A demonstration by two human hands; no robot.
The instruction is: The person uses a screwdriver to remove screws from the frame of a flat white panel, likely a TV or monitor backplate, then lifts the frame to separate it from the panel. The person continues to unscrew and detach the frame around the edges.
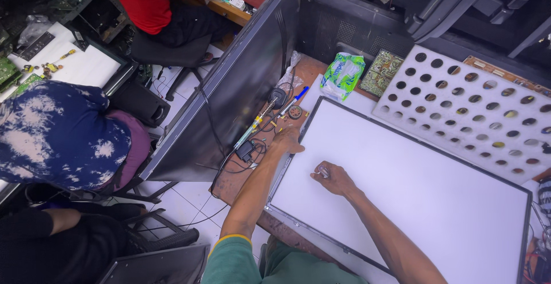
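A large white flat panel (425, 192) in a thin black frame lies on the wooden bench in front of me. My left hand (287, 141) rests open on the panel's left edge, beside a soldering iron (252, 126) and a tangle of black wires. My right hand (334, 178) sits on the white surface near its left end, fingers closed around a small pale object I cannot make out.
A dark screen panel (229, 94) leans upright at the bench's left. A white sheet with rows of round holes (465, 112), a green packet (342, 74), a circuit board (381, 72) and a blue pen (295, 99) lie behind. Two people sit at left.
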